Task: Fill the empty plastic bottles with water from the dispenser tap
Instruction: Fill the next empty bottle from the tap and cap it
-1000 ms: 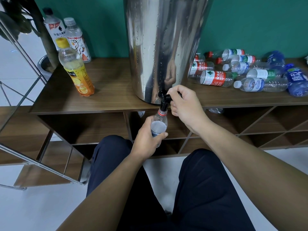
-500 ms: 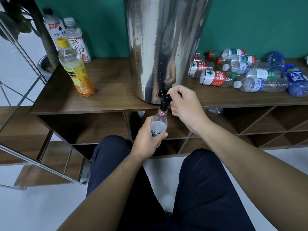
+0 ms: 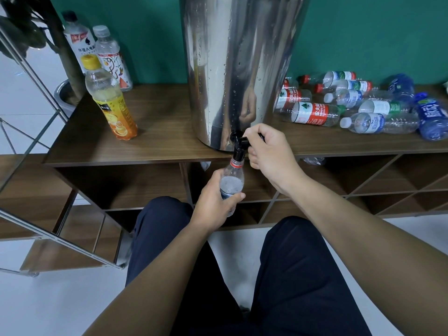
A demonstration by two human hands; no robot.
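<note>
A tall shiny steel dispenser [image 3: 240, 69] stands on the wooden shelf top [image 3: 164, 132]. Its black tap [image 3: 238, 144] juts out over the front edge. My left hand [image 3: 215, 202] grips a clear plastic bottle [image 3: 232, 180] with a red neck ring, held upright with its mouth right under the spout. Water stands high in the bottle, near its shoulder. My right hand [image 3: 269, 151] is curled around the tap's lever. A pile of empty bottles [image 3: 351, 110] lies on its side to the right of the dispenser.
Three capped bottles stand at the shelf's left: an orange-labelled one [image 3: 109, 103] in front and two [image 3: 97, 52] behind. A metal rack frame [image 3: 48, 146] rises at the left. Open cubbies [image 3: 339, 185] lie under the shelf top. My knees are below the hands.
</note>
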